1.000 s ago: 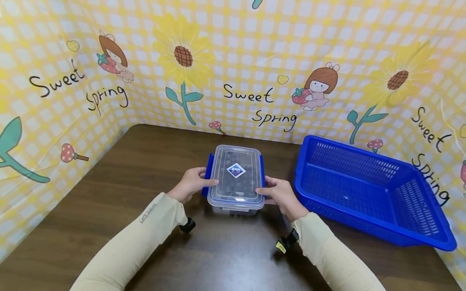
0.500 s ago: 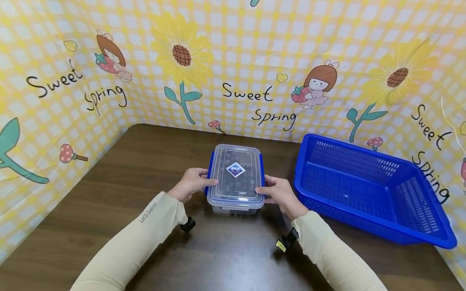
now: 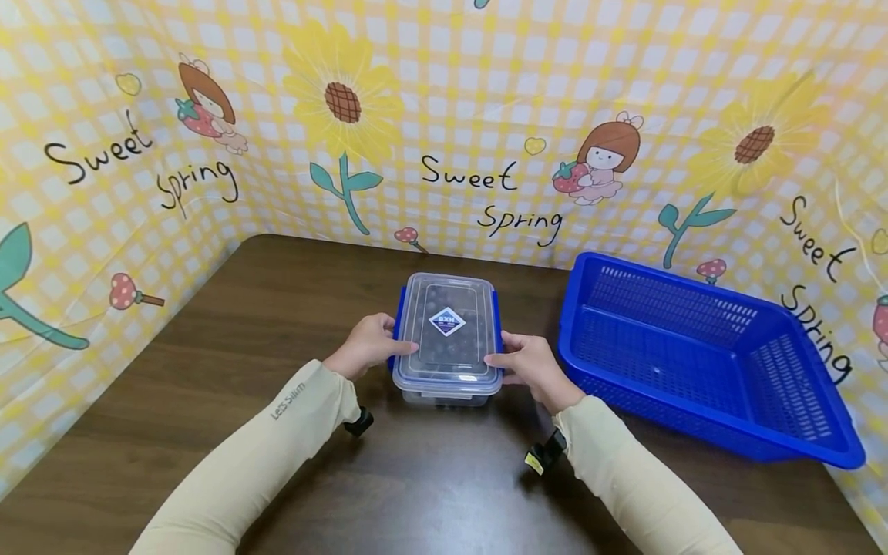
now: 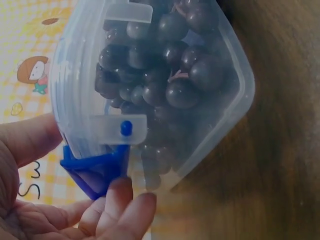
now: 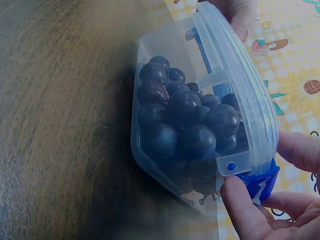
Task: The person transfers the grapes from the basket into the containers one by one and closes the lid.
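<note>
A clear food container with a lid, a diamond-shaped label and blue side latches sits on the table. Dark round grapes with bits of stem show through its walls. My left hand grips the left side, thumb over the lid's edge. In the left wrist view, its fingers touch a blue latch from beneath. On the opposite side my right hand pinches the lid edge and the right latch between thumb and fingers. The far side of the container is hidden in each wrist view.
A blue perforated plastic basket stands to the right, near my right hand, with nothing in it. Behind the brown wooden table hangs a yellow checked cloth with printed flowers.
The left blue latch stuck out from the container a second ago; now it lies closer to the side. Both hands keep nearly the same place. The head view has shifted slightly.
</note>
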`<action>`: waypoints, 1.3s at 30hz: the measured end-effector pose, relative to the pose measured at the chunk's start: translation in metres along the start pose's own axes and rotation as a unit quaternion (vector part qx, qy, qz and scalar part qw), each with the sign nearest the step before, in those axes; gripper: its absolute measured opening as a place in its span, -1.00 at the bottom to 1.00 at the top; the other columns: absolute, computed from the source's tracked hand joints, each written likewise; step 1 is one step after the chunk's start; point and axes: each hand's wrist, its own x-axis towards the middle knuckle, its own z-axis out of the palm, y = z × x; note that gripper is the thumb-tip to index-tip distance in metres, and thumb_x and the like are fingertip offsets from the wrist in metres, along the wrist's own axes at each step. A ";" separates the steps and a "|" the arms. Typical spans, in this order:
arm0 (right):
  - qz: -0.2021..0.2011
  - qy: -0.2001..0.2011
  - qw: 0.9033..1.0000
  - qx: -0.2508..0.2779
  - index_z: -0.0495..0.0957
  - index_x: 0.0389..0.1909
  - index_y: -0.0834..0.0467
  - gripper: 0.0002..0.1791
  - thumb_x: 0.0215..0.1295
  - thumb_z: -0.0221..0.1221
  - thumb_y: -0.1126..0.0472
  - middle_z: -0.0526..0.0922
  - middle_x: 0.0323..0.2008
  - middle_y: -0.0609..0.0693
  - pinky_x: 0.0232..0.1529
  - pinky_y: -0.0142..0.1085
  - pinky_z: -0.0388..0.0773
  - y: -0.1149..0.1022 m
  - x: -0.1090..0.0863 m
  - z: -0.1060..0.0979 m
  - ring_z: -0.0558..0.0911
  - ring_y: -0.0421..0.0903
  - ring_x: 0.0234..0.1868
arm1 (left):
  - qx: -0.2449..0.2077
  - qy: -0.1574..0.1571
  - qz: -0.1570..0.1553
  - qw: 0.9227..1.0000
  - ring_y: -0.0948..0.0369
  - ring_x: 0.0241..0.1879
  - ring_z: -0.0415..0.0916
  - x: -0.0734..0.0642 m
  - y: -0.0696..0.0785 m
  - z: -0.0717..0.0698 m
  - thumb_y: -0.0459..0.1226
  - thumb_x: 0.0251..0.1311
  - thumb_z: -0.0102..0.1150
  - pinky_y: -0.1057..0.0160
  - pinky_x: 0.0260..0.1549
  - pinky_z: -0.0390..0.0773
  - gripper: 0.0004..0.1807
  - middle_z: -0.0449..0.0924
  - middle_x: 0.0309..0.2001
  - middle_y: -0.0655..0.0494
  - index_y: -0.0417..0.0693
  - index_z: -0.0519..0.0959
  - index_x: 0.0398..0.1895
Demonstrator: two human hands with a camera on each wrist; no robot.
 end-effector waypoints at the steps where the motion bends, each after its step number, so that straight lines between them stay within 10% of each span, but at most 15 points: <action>1: -0.003 0.000 1.000 0.001 0.40 0.26 0.32 -0.40 0.17 0.30 0.37 0.59 0.04 0.28 -0.14 -0.06 0.61 0.000 0.000 0.000 0.69 0.10 -0.15 | -0.011 -0.002 -0.001 1.000 0.01 -0.23 0.60 0.001 -0.001 0.000 -0.32 0.15 0.32 0.06 -0.14 0.60 -0.46 0.56 -0.09 -0.29 -0.41 0.32 0.09; 6: -0.014 -0.005 1.000 0.003 0.39 0.25 0.36 -0.41 0.17 0.28 0.40 0.58 0.05 0.31 -0.16 -0.07 0.61 -0.001 0.001 0.000 0.69 0.08 -0.17 | -0.057 -0.023 -0.013 0.998 0.01 -0.29 0.64 0.003 -0.006 0.000 -0.33 0.19 0.28 0.04 -0.24 0.64 -0.46 0.54 -0.06 -0.34 -0.35 0.22 0.10; 39: 0.000 -0.022 0.999 -0.037 0.44 0.19 0.40 -0.48 0.18 0.27 0.39 0.43 0.22 0.29 -0.15 0.01 0.59 -0.006 0.003 -0.002 0.67 0.16 -0.11 | -0.003 -0.020 -0.016 1.000 0.02 -0.46 0.65 0.003 0.006 -0.002 -0.38 0.14 0.31 0.00 -0.34 0.65 -0.56 0.48 -0.20 -0.26 -0.33 0.28 -0.06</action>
